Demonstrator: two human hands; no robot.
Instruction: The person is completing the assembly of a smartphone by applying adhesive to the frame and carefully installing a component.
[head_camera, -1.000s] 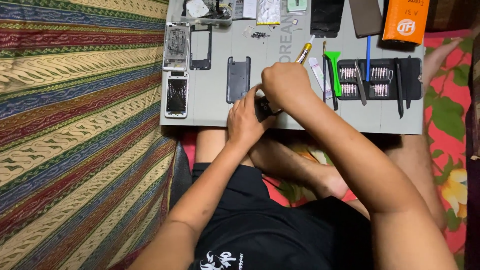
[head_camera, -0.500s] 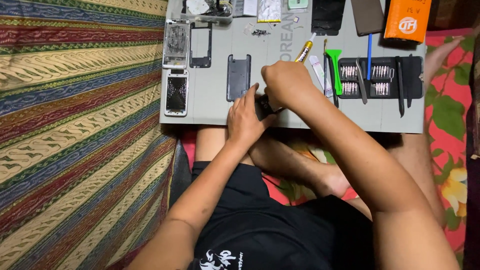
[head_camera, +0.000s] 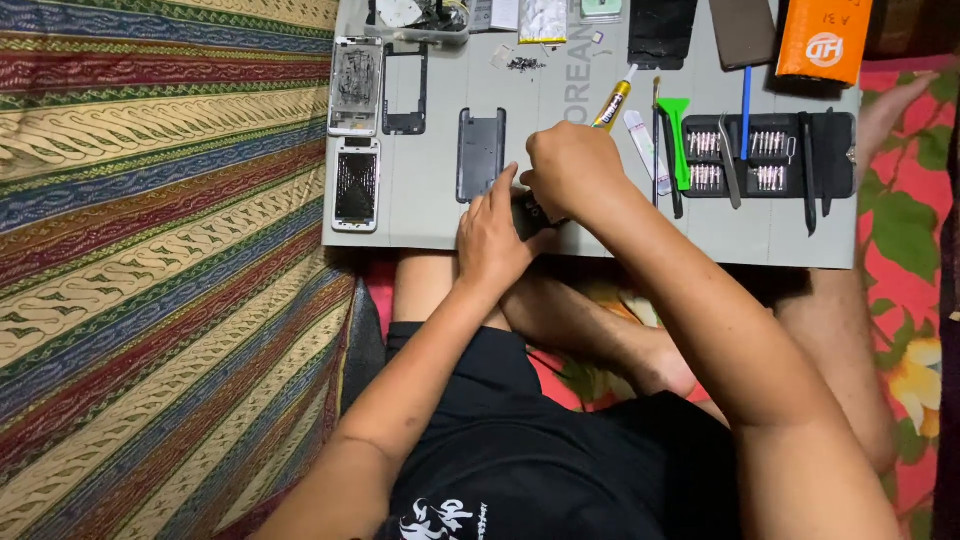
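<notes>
Matt grey mat (head_camera: 420, 215), woven striped cloth (head_camera: 160, 250), glossy orange box (head_camera: 825, 40), matt plastic phone back (head_camera: 481, 150)

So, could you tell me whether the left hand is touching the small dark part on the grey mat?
Touching. The head view shows the left hand with its fingers against the small dark part, with no gap visible.

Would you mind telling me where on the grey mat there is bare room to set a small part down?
The grey mat is bare between the white phone and the grey back cover, and along its near edge below the bit set. It is crowded along the far edge and around the left hand and right hand.
</notes>
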